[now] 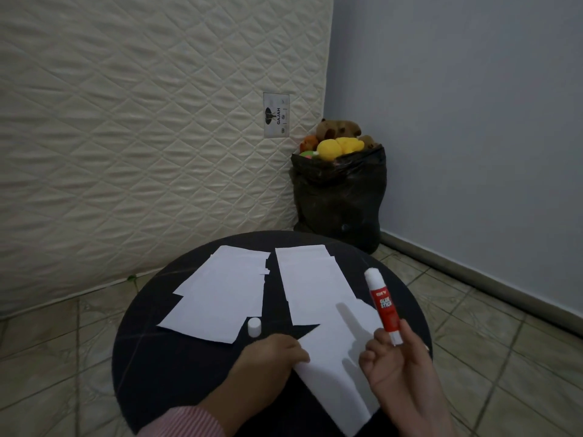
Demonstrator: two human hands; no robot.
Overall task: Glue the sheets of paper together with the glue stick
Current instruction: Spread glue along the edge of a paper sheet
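On the round black table (pixel 164 367) lie two piles of white paper sheets: a left pile (pixel 217 298) and a right pile (pixel 312 279). A further white sheet (pixel 337 370) lies nearest me, tilted, with my left hand (pixel 271 357) pinching its left edge. My right hand (pixel 400 370) holds a red and white glue stick (pixel 381 305) by its base, uncapped, white tip pointing up and away above the sheets. The small white cap (pixel 254 326) stands on the table by the left pile.
A quilted cream mattress (pixel 142 137) leans upright behind the table. A black bag (pixel 340 197) full of plush toys stands in the corner by the grey-blue wall. Tiled floor surrounds the table.
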